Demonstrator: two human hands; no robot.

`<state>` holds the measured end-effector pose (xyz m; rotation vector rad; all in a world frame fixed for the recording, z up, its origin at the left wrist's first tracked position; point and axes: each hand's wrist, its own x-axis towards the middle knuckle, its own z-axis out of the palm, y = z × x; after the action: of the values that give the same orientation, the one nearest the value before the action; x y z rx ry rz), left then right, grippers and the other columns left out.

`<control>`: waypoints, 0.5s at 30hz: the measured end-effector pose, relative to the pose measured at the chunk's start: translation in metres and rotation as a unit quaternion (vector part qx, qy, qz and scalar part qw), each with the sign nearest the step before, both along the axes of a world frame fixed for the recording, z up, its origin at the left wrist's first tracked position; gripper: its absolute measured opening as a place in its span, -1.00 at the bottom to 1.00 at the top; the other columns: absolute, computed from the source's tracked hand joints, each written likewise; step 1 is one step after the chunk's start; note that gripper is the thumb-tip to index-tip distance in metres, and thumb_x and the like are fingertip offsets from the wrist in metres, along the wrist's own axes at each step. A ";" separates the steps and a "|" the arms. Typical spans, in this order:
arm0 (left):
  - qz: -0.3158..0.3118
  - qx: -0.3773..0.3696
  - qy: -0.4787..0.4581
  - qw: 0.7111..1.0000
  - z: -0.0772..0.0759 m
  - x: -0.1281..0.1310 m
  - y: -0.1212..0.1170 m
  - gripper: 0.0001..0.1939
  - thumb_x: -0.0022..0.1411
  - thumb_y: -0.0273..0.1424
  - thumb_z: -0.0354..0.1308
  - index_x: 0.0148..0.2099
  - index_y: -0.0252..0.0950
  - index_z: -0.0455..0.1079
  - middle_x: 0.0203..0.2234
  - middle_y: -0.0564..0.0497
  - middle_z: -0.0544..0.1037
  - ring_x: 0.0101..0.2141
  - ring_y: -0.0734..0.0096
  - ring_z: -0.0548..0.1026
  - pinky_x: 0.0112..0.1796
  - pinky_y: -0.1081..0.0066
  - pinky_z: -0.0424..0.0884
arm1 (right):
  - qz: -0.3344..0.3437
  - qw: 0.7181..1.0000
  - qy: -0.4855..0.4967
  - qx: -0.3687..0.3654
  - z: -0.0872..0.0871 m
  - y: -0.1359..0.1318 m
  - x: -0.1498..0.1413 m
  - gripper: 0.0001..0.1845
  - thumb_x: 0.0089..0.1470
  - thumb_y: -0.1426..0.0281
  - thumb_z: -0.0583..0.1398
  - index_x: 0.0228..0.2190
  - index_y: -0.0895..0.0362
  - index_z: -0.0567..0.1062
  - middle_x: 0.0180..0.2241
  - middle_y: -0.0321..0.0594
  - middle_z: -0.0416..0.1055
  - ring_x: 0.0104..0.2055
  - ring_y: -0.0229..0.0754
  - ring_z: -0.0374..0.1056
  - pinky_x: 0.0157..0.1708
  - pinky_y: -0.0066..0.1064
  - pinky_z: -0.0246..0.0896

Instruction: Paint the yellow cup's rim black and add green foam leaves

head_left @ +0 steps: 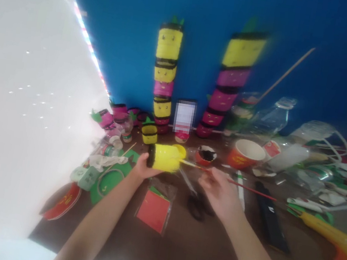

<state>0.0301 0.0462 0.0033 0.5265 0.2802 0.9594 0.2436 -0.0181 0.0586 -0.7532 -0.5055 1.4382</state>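
Note:
My left hand (144,170) is wrapped round the black-rimmed end of a yellow-painted cylinder (165,158), which lies sideways above the table. In my right hand (220,193) I grip a thin paintbrush (251,190) with a red handle. Its tip points left and meets the cylinder's right end, though blur hides whether it touches. A round yellow shape (181,150) shows just behind that end. Beyond it stands a small cup of black paint (206,154). Scissors (196,205) lie between my hands, beside a clear packet of red paper (154,209).
Two stacks of yellow and pink containers, one left (165,74) and one right (224,98), stand against the blue wall. A phone (185,114) is propped between them. A red paper cup (246,155), plastic bottles (273,116) and a black case (271,218) crowd the right.

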 end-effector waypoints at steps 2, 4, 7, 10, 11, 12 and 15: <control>0.007 -0.005 -0.006 1.000 0.001 0.000 0.000 -0.44 -0.08 -0.19 0.13 -0.01 -0.33 0.36 -0.15 -0.15 0.52 0.03 -0.01 0.32 0.11 0.02 -0.04 | 0.002 1.000 0.000 0.000 -0.002 0.001 0.001 -0.82 -0.38 0.41 0.41 -0.68 0.11 0.50 -0.66 -0.35 0.41 -0.61 -0.39 0.25 -0.67 -0.55 0.08; 0.013 -0.012 -0.005 1.000 0.000 0.000 0.001 -0.45 -0.05 -0.19 0.11 0.00 -0.34 0.35 -0.15 -0.15 0.52 0.04 0.00 0.32 0.12 0.02 -0.05 | 0.001 1.000 -0.001 -0.002 -0.002 0.001 0.003 -0.82 -0.40 0.40 0.42 -0.68 0.12 0.51 -0.66 -0.35 0.41 -0.61 -0.39 0.25 -0.66 -0.55 0.08; 0.013 -0.014 0.002 1.000 -0.001 0.000 0.002 -0.41 -0.04 -0.16 0.09 0.03 -0.35 0.32 -0.12 -0.18 0.50 0.09 -0.02 0.25 0.12 0.02 -0.06 | -0.005 1.000 -0.002 -0.005 -0.001 0.001 0.005 -0.81 -0.42 0.39 0.42 -0.68 0.13 0.51 -0.66 -0.34 0.41 -0.60 -0.40 0.25 -0.66 -0.56 0.09; 0.005 -0.003 0.003 1.000 -0.003 -0.001 0.002 -0.37 -0.07 -0.15 0.10 0.05 -0.35 0.30 -0.10 -0.18 0.48 0.12 -0.04 0.20 0.12 0.00 -0.07 | -0.002 1.000 -0.009 0.005 0.001 0.000 0.006 -0.81 -0.38 0.36 0.41 -0.67 0.12 0.51 -0.64 -0.35 0.41 -0.60 -0.40 0.25 -0.65 -0.55 0.12; 0.002 0.002 0.003 1.000 -0.003 -0.001 0.001 -0.37 -0.09 -0.16 0.11 0.03 -0.34 0.31 -0.11 -0.17 0.49 0.12 -0.04 0.20 0.12 0.00 -0.06 | 0.001 1.000 -0.015 0.011 0.000 0.000 0.005 -0.82 -0.36 0.35 0.41 -0.66 0.11 0.51 -0.65 -0.36 0.41 -0.60 -0.40 0.24 -0.64 -0.55 0.12; 0.000 0.004 0.004 1.000 -0.003 0.000 0.001 -0.39 -0.11 -0.17 0.12 0.02 -0.33 0.33 -0.12 -0.17 0.50 0.11 -0.04 0.22 0.12 0.00 -0.06 | 0.002 1.000 -0.022 0.016 0.000 0.000 0.005 -0.83 -0.36 0.35 0.40 -0.66 0.10 0.51 -0.65 -0.35 0.41 -0.60 -0.39 0.23 -0.65 -0.54 0.11; 0.004 0.007 0.006 1.000 -0.002 0.000 0.001 -0.44 -0.13 -0.19 0.14 -0.04 -0.32 0.37 -0.14 -0.15 0.51 0.10 -0.04 0.23 0.12 0.00 -0.07 | -0.006 0.999 -0.041 0.025 -0.002 0.001 0.004 -0.84 -0.35 0.35 0.40 -0.67 0.10 0.52 -0.67 -0.34 0.41 -0.61 -0.36 0.24 -0.66 -0.52 0.11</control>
<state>0.0301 0.0469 0.0015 0.5452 0.2874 0.9664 0.2479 -0.0173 0.0563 -0.7772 -0.5965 1.3823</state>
